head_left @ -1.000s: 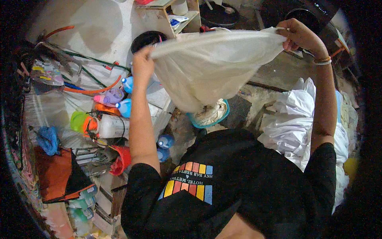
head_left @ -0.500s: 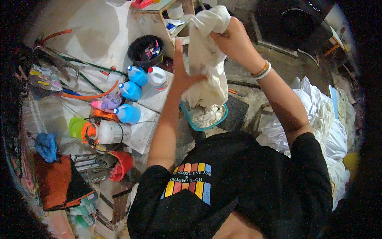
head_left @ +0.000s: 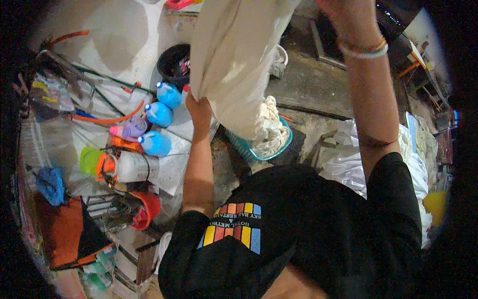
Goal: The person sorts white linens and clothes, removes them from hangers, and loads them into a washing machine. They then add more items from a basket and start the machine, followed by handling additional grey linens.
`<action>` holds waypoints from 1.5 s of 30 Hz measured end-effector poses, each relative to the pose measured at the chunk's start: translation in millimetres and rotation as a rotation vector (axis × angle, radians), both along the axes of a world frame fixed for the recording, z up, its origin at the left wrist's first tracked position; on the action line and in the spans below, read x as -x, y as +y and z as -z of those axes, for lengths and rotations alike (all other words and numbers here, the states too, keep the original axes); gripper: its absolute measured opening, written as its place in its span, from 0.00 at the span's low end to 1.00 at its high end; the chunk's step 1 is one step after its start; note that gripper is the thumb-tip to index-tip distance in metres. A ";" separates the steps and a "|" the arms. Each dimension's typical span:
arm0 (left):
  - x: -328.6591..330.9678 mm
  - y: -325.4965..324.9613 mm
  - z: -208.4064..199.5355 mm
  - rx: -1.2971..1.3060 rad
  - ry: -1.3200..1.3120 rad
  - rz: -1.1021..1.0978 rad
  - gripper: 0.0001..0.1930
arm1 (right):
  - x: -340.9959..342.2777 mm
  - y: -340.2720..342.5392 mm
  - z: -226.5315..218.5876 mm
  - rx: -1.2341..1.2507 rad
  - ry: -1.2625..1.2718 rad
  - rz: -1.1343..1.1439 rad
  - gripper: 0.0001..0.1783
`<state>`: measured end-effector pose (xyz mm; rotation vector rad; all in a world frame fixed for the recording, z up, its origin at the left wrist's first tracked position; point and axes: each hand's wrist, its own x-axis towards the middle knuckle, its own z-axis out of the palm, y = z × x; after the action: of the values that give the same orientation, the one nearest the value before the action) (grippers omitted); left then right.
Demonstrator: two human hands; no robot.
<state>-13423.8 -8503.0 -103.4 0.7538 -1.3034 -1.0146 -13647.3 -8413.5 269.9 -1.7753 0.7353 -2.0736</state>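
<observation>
A large cream cloth (head_left: pixel 234 60) hangs spread out in front of me, and its top runs past the upper edge of the view. My left hand (head_left: pixel 200 112) is closed on the cloth's left edge. High at the right, my right hand (head_left: pixel 348 20) is raised by the cloth's upper corner; the view's edge cuts off its fingertips, but it appears to grip there. Beneath the cloth stands a teal basket (head_left: pixel 279 153) with crumpled cream cloth (head_left: pixel 271 129) in it, and the hanging cloth partly covers the basket.
Blue bottles (head_left: pixel 158 114), a purple bottle (head_left: pixel 133 127) and a white sprayer tank (head_left: pixel 134 166) stand at the left. A black tub (head_left: pixel 172 65) sits behind them, a red bucket (head_left: pixel 148 207) nearer me. White fabric (head_left: pixel 343 164) is heaped at the right.
The bunched cloth has been lifted and spread wide. My right hand has moved up and right; my left hand has moved down and left and now grips the cloth's edge.
</observation>
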 end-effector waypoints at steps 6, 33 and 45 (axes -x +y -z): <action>-16.4 38.5 -124.5 0.220 -0.081 -0.058 0.21 | 49.9 -9.8 46.6 -0.170 0.092 -0.004 0.19; -24.8 76.7 62.8 -0.393 -0.353 0.503 0.40 | 30.0 14.5 9.4 0.139 0.849 0.869 0.27; -60.4 14.5 -255.5 0.263 0.220 0.182 0.12 | 97.2 7.6 133.9 -0.247 0.298 0.364 0.27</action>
<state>-13363.5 -8488.5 152.1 0.3186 -1.2964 -1.0146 -13744.5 -8405.9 136.0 -1.9385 1.4270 -1.8310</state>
